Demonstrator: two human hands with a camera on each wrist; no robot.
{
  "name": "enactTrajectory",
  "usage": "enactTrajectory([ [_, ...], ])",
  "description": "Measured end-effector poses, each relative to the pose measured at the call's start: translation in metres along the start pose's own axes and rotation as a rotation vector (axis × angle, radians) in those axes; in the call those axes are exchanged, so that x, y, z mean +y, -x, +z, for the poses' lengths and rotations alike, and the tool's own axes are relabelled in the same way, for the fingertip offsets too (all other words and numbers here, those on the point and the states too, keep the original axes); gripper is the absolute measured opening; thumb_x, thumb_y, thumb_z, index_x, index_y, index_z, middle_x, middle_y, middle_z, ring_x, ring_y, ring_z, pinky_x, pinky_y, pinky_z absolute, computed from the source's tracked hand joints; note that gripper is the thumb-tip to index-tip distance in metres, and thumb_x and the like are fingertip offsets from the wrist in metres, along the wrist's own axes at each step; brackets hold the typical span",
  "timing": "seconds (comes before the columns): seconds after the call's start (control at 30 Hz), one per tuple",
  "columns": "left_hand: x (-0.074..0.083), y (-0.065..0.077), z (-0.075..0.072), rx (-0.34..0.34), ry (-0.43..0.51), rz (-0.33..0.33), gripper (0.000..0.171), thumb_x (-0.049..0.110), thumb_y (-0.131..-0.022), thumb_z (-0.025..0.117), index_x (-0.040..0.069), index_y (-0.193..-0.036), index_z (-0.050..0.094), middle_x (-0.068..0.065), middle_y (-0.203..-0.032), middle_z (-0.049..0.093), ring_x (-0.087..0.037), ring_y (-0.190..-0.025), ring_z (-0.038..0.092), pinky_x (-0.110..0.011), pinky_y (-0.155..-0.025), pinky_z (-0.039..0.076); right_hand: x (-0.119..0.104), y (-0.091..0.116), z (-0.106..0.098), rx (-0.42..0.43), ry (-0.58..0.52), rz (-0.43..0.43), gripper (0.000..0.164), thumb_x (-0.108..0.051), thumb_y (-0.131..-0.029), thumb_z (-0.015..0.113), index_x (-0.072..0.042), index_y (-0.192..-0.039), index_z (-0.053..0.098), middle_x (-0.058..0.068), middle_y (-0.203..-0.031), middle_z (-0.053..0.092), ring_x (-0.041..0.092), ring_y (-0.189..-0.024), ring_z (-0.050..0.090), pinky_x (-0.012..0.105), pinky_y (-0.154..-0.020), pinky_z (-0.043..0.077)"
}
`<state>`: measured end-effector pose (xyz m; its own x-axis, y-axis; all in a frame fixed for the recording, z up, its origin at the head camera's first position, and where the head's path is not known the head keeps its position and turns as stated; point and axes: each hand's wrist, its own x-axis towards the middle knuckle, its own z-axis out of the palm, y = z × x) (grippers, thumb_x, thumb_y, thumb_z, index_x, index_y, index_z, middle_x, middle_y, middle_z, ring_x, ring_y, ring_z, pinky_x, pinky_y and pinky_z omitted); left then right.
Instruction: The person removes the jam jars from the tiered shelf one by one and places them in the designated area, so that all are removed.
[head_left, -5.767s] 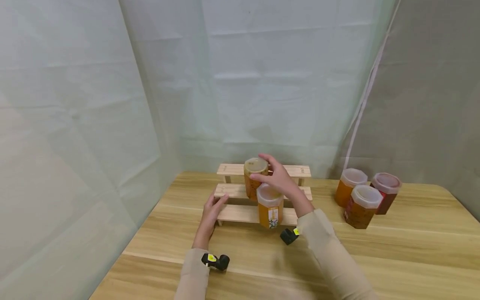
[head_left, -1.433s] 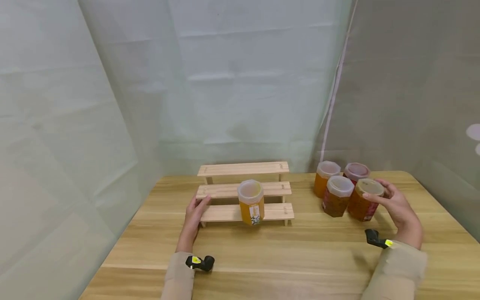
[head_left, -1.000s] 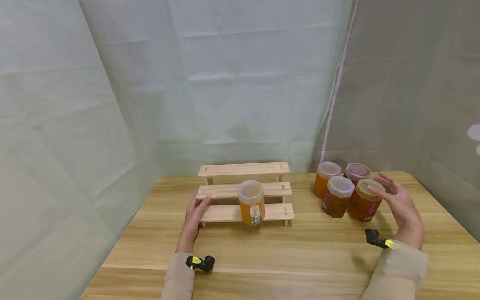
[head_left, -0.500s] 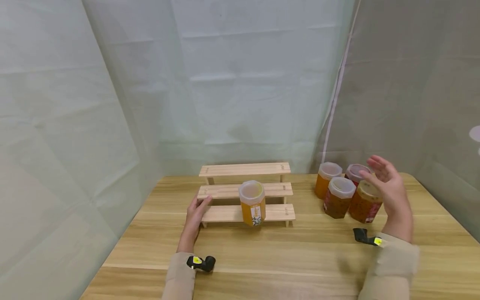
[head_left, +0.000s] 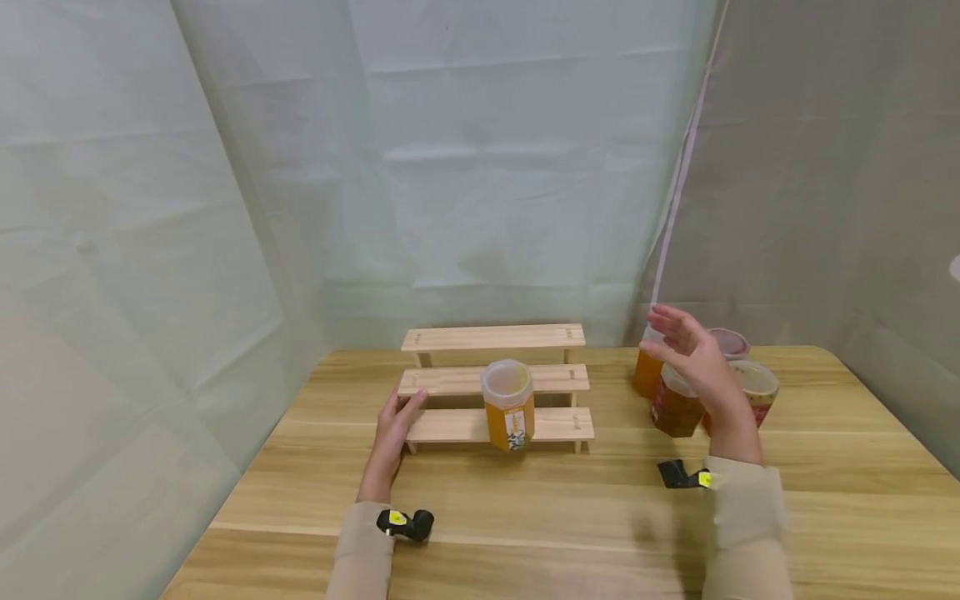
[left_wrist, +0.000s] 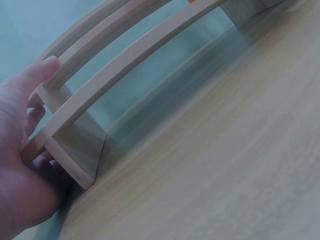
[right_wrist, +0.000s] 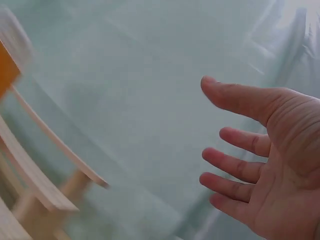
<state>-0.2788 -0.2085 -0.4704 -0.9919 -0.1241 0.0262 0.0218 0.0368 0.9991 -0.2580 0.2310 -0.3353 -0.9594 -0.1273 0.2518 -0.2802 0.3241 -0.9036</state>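
A three-step wooden display rack [head_left: 450, 426] stands on the table. My left hand [head_left: 393, 427] grips its left end; in the left wrist view the thumb [left_wrist: 45, 70] lies on the middle step and the other fingers go behind the end panel. One jar of orange contents with a pale lid [head_left: 509, 415] stands on the lowest step, label forward. Raised to the right of the rack, my right hand [head_left: 693, 358] has thumb and fingers spread and holds nothing. It partly hides the grouped jars behind it in the head view.
At the right of the table [head_left: 570, 517] stand an orange jar [head_left: 646, 375], a brown jar [head_left: 673, 410], a red-lidded-looking dark jar [head_left: 729, 342] and a speckled jar [head_left: 757, 387], close together. Pale cloth sheets [head_left: 517, 183] hang behind and beside the table.
The right hand earlier took the speckled jar from the rack to the group at right, let go of it, and has since moved up and left. The left hand stays on the rack.
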Motion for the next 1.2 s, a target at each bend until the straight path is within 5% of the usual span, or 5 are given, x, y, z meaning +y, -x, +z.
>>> enactTrajectory([
  [0.43, 0.001, 0.001, 0.0, 0.002, -0.014, -0.002, 0.07, 0.04, -0.096, 0.06, 0.029, -0.155, 0.025, -0.012, -0.158, 0.032, -0.03, -0.145, 0.031, -0.052, -0.118, 0.028, -0.01, -0.019, 0.072, -0.187, -0.146, -0.07, 0.06, -0.011, -0.094, 0.064, -0.002, -0.147, 0.036, 0.024, -0.149, 0.042, 0.04, -0.139, 0.038, 0.055, -0.119, 0.023],
  [0.7, 0.026, 0.017, 0.003, -0.011, -0.006, -0.023, 0.07, 0.033, -0.097, 0.059, 0.02, -0.156, 0.024, -0.016, -0.159, 0.03, -0.034, -0.145, 0.03, -0.053, -0.118, 0.028, -0.01, -0.021, 0.113, -0.28, -0.169, -0.067, 0.064, -0.013, -0.093, 0.065, 0.0, -0.148, 0.034, 0.025, -0.149, 0.042, 0.042, -0.138, 0.04, 0.056, -0.117, 0.028],
  [1.0, 0.027, 0.019, 0.002, -0.011, -0.01, -0.033, 0.07, 0.033, -0.098, 0.059, 0.02, -0.156, 0.024, -0.017, -0.159, 0.029, -0.034, -0.146, 0.029, -0.052, -0.119, 0.028, -0.008, -0.017, 0.143, -0.367, -0.153, -0.016, 0.07, -0.025, -0.093, 0.067, -0.007, -0.151, 0.033, 0.018, -0.153, 0.04, 0.038, -0.133, 0.048, 0.05, -0.108, 0.043],
  [1.2, 0.013, 0.008, 0.001, -0.009, 0.001, -0.039, 0.072, 0.038, -0.096, 0.061, 0.025, -0.156, 0.023, -0.015, -0.16, 0.028, -0.034, -0.147, 0.028, -0.053, -0.119, 0.026, -0.006, -0.016, 0.152, -0.385, -0.171, -0.022, 0.07, -0.024, -0.092, 0.069, -0.008, -0.151, 0.035, 0.023, -0.139, 0.051, 0.032, -0.117, 0.059, 0.04, -0.096, 0.053],
])
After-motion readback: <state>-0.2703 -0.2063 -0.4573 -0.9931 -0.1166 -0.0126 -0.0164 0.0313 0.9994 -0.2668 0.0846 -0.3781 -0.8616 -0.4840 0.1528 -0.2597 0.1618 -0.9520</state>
